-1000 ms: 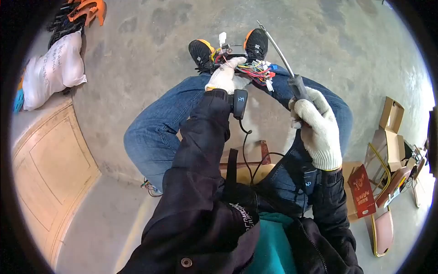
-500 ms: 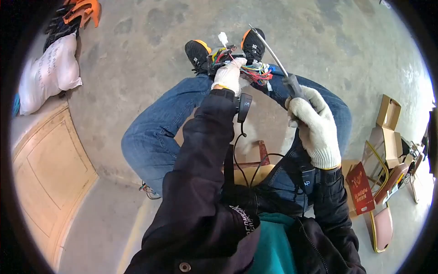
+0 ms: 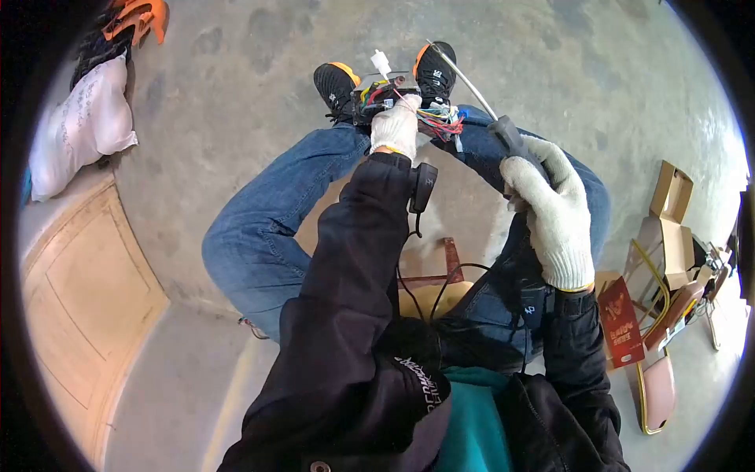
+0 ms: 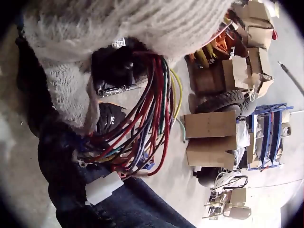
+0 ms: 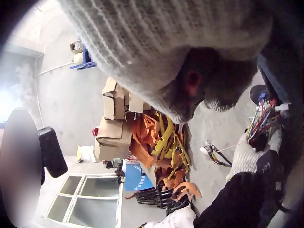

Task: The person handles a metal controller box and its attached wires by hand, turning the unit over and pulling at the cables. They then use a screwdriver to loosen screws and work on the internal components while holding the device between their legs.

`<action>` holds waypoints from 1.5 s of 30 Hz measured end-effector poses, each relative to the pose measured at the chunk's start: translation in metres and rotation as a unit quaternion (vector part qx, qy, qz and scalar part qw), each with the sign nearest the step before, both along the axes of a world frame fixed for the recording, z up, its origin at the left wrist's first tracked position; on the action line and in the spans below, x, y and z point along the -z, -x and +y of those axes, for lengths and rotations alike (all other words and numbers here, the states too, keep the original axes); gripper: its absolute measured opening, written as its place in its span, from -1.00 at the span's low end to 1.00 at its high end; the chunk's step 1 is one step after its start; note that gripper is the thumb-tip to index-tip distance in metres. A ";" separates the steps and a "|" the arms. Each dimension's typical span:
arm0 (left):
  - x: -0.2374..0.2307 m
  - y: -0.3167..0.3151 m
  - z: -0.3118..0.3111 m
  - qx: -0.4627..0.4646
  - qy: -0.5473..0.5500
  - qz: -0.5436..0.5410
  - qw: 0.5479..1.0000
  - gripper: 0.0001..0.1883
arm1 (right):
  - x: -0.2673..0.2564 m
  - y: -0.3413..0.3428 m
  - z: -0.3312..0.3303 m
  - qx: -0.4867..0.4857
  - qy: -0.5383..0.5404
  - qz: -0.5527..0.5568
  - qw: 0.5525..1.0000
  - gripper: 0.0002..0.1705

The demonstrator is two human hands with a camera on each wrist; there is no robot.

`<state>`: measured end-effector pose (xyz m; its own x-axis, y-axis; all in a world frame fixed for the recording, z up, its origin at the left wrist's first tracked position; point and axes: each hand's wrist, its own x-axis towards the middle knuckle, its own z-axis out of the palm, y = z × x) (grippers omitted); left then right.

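Note:
In the head view, my left hand [image 3: 395, 130], in a white knitted glove, grips a black box [image 3: 363, 116] with coloured wires, out beyond my knees near the shoes. A thick bundle of red, blue, green and yellow wires [image 4: 154, 85] hangs from the box in the left wrist view, ending in plugs such as a white connector [image 4: 103, 188]. Another white connector [image 3: 381, 63] sticks up past the box. My gloved right hand [image 3: 554, 208] holds a long screwdriver [image 3: 511, 135] by its grey handle, its shaft slanting up and left, apart from the box. The glove hides part of the handle.
Jeans-clad legs [image 3: 259, 204] spread either side of the hands. To the left lie a white sack [image 3: 86, 130] and a wooden panel [image 3: 94, 291]. An opened cardboard box [image 3: 675, 236] and a red box [image 3: 621, 322] stand at right. A black cable [image 3: 421, 303] runs across my lap.
The black box has tilted in my left hand, so more of its wired face shows. The screwdriver's tip has shifted slightly left, with my right hand still around the handle.

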<state>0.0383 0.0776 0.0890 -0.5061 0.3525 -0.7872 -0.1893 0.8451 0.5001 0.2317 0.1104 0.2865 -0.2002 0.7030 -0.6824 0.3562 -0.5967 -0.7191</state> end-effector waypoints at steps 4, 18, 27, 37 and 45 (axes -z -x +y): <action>0.011 -0.001 -0.004 0.027 -0.018 0.021 0.999 -0.36 | -0.012 0.010 0.008 -0.042 -0.027 -0.078 0.996 -0.58; 0.015 -0.003 -0.009 0.106 -0.074 0.036 0.991 -0.72 | -0.013 0.018 0.015 -0.118 -0.067 -0.177 0.975 -0.45; 0.060 -0.002 -0.015 -0.011 -0.152 -0.108 0.982 -0.47 | -0.004 0.011 0.013 -0.155 -0.090 -0.187 0.966 -0.46; 0.011 -0.004 -0.004 0.075 -0.020 0.047 0.996 -0.31 | -0.001 0.011 0.020 -0.208 -0.148 -0.202 0.946 -0.48; 0.081 -0.005 -0.012 -0.100 -0.143 -0.148 0.973 -0.71 | 0.003 0.015 0.025 -0.245 -0.212 -0.213 0.922 -0.53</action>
